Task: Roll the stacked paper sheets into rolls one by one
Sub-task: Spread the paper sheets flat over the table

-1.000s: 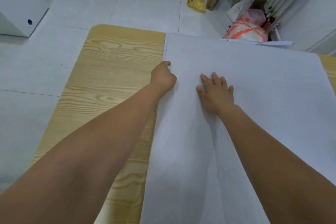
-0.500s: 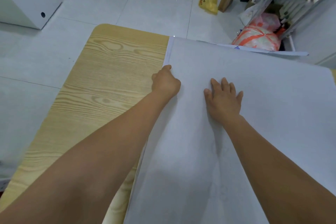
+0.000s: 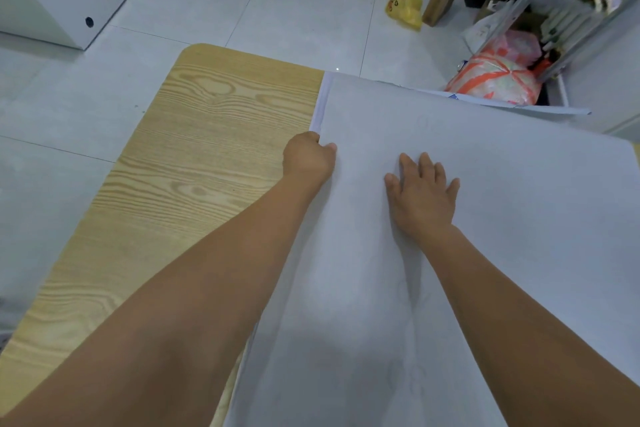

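Here the left hand [image 3: 308, 163] pinches the paper sheets [image 3: 502, 177] (fingers curled); the right hand [image 3: 423, 199] presses them, fingers straight.

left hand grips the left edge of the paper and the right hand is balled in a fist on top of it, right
Not quite. The head view shows the right hand lying flat on the paper, fingers straight and spread, not in a fist. The left hand does grip the paper's left edge.

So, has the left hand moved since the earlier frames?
No: the left hand still grips the paper sheets at their left edge, same spot against the table end.
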